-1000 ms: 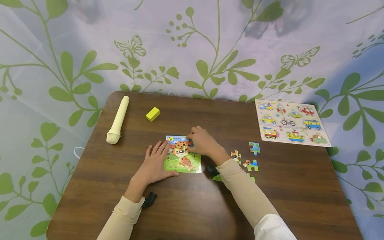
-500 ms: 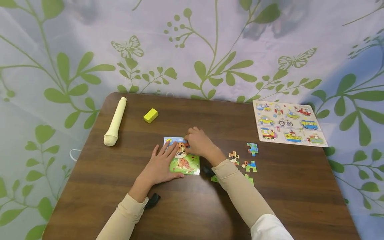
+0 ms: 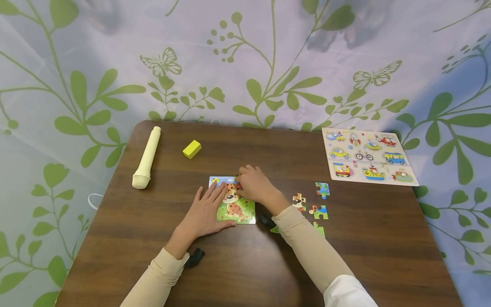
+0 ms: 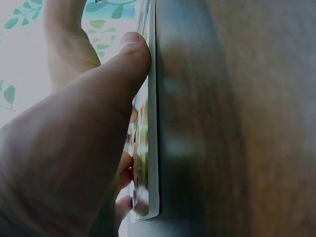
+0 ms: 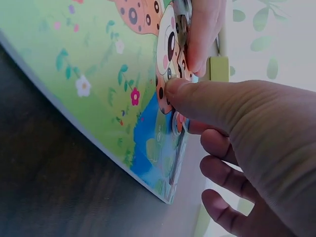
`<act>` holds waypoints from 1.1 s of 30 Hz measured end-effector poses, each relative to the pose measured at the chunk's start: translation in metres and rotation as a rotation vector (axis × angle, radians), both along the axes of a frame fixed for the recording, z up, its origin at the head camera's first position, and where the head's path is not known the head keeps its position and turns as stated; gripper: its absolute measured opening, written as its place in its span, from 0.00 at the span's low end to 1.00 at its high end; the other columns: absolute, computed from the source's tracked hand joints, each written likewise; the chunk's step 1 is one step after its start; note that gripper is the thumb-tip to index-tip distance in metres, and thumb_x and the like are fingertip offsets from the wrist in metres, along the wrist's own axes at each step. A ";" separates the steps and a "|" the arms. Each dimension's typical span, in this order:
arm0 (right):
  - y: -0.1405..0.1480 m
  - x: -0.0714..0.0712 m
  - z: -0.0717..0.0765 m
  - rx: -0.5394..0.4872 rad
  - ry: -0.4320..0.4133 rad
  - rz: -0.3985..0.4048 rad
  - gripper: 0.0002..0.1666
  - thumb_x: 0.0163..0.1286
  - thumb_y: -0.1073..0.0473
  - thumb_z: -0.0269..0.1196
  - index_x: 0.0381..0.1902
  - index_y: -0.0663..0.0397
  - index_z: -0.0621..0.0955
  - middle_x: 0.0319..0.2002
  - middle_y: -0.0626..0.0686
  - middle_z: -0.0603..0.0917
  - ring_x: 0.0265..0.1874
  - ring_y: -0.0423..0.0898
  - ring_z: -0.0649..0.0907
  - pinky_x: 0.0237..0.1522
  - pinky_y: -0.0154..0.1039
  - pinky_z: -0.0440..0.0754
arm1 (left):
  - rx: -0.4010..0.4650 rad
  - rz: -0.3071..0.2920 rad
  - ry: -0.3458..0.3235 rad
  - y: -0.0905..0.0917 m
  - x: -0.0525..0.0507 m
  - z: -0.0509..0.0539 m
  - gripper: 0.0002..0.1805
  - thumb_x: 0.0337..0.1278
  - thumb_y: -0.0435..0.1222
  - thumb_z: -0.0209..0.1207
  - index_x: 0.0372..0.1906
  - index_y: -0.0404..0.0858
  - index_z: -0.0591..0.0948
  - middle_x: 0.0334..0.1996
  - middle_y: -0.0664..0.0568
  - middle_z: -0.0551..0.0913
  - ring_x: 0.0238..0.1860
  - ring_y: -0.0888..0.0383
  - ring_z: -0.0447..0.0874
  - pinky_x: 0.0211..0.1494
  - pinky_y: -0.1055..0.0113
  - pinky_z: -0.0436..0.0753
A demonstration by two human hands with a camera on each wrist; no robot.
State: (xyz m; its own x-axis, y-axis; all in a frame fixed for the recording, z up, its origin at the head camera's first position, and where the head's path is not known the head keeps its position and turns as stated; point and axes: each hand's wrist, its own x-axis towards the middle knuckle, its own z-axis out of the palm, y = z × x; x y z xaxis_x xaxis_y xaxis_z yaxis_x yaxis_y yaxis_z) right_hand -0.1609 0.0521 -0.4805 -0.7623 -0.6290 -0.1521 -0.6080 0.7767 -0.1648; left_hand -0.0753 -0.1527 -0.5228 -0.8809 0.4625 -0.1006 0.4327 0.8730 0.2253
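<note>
The leopard puzzle board [image 3: 245, 213] lies flat on the table. My left hand [image 3: 202, 213] rests spread over its left part; in the left wrist view the thumb [image 4: 133, 54] lies on the board's near edge. My right hand [image 3: 255, 184] is at the upper right of the board. The right wrist view shows its thumb and forefinger pinching a puzzle piece [image 5: 164, 94] with orange, spotted print at the leopard's head, the other fingers curled loosely beside the board. Right of the board lie loose pieces: a blue-green one [image 3: 323, 189], a face piece [image 3: 298, 201] and others.
A cream microphone-shaped object [image 3: 148, 158] lies at the left of the table [image 3: 245, 273]. Behind the board is a yellow block [image 3: 192, 149]. A vehicle peg puzzle [image 3: 368, 157] sits at the back right. My right forearm partly covers green pieces [image 3: 319, 229].
My left hand has moved right, further over the board, its fingers now covering part of the leopard's face. The right hand stays at the board's upper right with little movement.
</note>
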 end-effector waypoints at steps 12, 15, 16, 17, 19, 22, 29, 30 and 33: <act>0.002 0.002 -0.009 -0.029 0.063 0.044 0.13 0.68 0.49 0.68 0.46 0.47 0.87 0.41 0.48 0.79 0.40 0.46 0.75 0.42 0.45 0.74 | 0.010 0.026 0.009 0.002 0.001 0.000 0.57 0.58 0.73 0.53 0.82 0.43 0.55 0.83 0.51 0.53 0.84 0.47 0.47 0.80 0.35 0.54; 0.003 0.002 -0.009 -0.027 0.051 0.041 0.14 0.69 0.48 0.68 0.48 0.46 0.88 0.41 0.48 0.80 0.39 0.46 0.75 0.43 0.45 0.75 | 0.010 0.020 0.020 0.003 0.001 -0.001 0.57 0.59 0.73 0.53 0.82 0.42 0.55 0.83 0.50 0.54 0.84 0.46 0.47 0.80 0.34 0.54; 0.003 0.002 -0.009 -0.028 0.043 0.033 0.14 0.69 0.48 0.68 0.48 0.46 0.88 0.41 0.48 0.80 0.40 0.46 0.75 0.44 0.46 0.75 | 0.008 0.020 0.025 0.003 0.001 -0.001 0.57 0.59 0.73 0.52 0.82 0.42 0.55 0.83 0.50 0.54 0.84 0.46 0.47 0.80 0.34 0.54; 0.003 0.002 -0.008 -0.031 0.029 0.024 0.14 0.70 0.48 0.68 0.48 0.45 0.88 0.42 0.48 0.80 0.40 0.47 0.75 0.46 0.47 0.76 | 0.004 0.020 0.030 0.003 0.001 -0.001 0.57 0.59 0.73 0.52 0.82 0.41 0.55 0.83 0.50 0.55 0.84 0.46 0.47 0.80 0.34 0.54; 0.003 0.002 -0.008 -0.039 0.002 -0.006 0.16 0.70 0.47 0.68 0.51 0.45 0.88 0.43 0.48 0.81 0.43 0.48 0.77 0.53 0.53 0.79 | -0.002 0.023 0.030 0.003 0.000 -0.002 0.57 0.60 0.73 0.52 0.82 0.42 0.55 0.83 0.50 0.54 0.84 0.46 0.47 0.80 0.34 0.53; 0.005 0.003 -0.007 -0.052 -0.034 -0.058 0.20 0.70 0.44 0.68 0.55 0.43 0.87 0.46 0.48 0.82 0.47 0.49 0.78 0.63 0.62 0.77 | -0.004 0.025 0.029 0.002 -0.001 -0.002 0.56 0.60 0.73 0.52 0.82 0.42 0.54 0.83 0.51 0.53 0.84 0.47 0.45 0.81 0.35 0.52; 0.048 0.000 0.002 -0.126 -0.092 -0.206 0.32 0.68 0.41 0.69 0.66 0.47 0.82 0.52 0.54 0.81 0.52 0.54 0.79 0.61 0.61 0.77 | 0.020 0.010 -0.011 -0.002 -0.001 -0.002 0.62 0.53 0.76 0.55 0.83 0.43 0.51 0.84 0.51 0.51 0.85 0.48 0.43 0.81 0.35 0.48; 0.064 -0.001 0.005 -0.139 -0.101 -0.231 0.33 0.68 0.42 0.69 0.66 0.49 0.81 0.54 0.56 0.81 0.54 0.56 0.79 0.61 0.60 0.77 | 0.021 0.007 -0.020 -0.002 -0.001 -0.002 0.64 0.51 0.77 0.55 0.83 0.43 0.50 0.84 0.52 0.50 0.85 0.48 0.42 0.82 0.36 0.48; 0.121 0.000 0.013 -0.162 -0.118 -0.310 0.34 0.67 0.47 0.71 0.67 0.55 0.79 0.58 0.61 0.80 0.59 0.61 0.78 0.64 0.61 0.76 | 0.022 0.007 -0.041 -0.001 -0.001 -0.002 0.67 0.47 0.78 0.56 0.83 0.43 0.49 0.84 0.52 0.49 0.85 0.48 0.41 0.82 0.36 0.47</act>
